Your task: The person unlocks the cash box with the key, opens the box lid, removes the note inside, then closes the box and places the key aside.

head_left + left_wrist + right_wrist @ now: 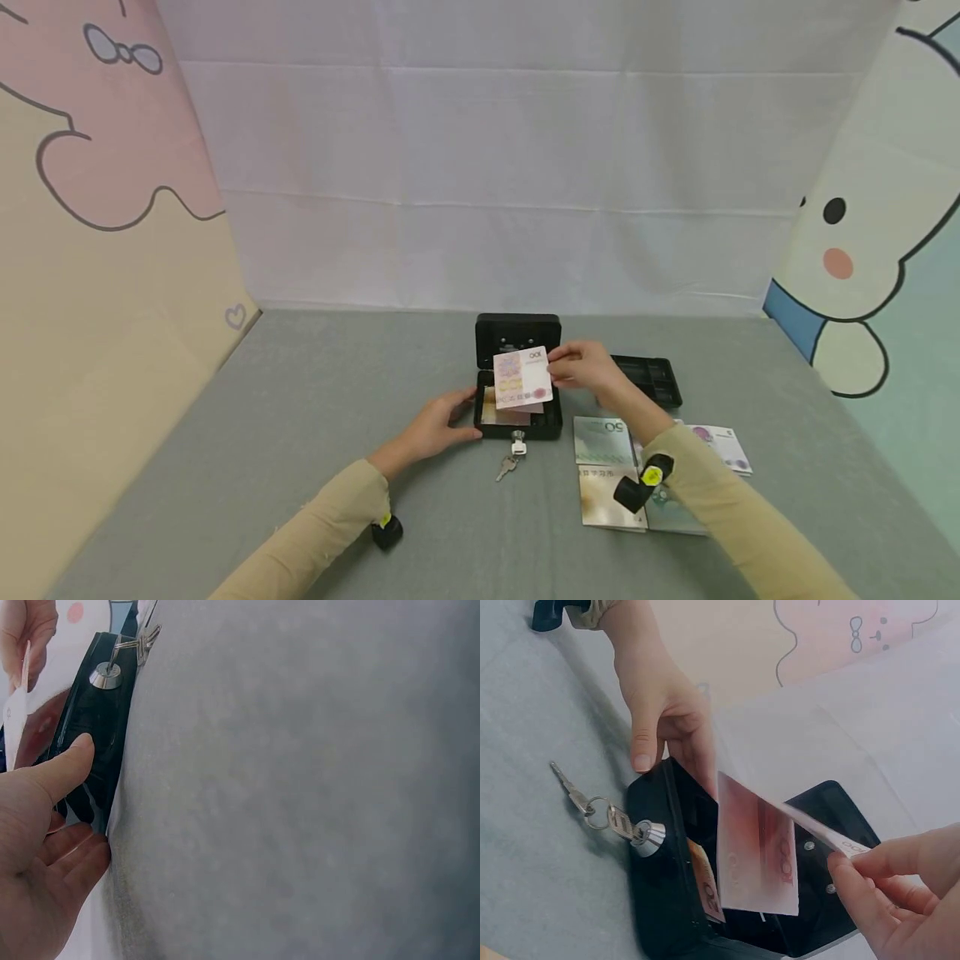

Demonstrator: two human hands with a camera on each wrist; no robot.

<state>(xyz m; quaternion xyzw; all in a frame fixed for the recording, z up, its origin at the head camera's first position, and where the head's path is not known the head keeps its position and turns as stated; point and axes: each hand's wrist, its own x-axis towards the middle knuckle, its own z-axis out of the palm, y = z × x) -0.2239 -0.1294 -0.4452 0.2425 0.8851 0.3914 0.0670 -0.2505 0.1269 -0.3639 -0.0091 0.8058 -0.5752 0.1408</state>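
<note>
The right hand (588, 367) is pinching a folded banknote (521, 377) by its edge, which is hanging left of the grip, above the open cash box (656, 900); the left hand (441, 425) is gripping the box's corner.

The right hand (915, 896) pinches a reddish 100 note (754, 859) over an open black cash box (652, 900) holding a 20 note (706, 881); the left hand (667, 712) touches the box, and keys (579, 800) sit at its lock (651, 837)
</note>
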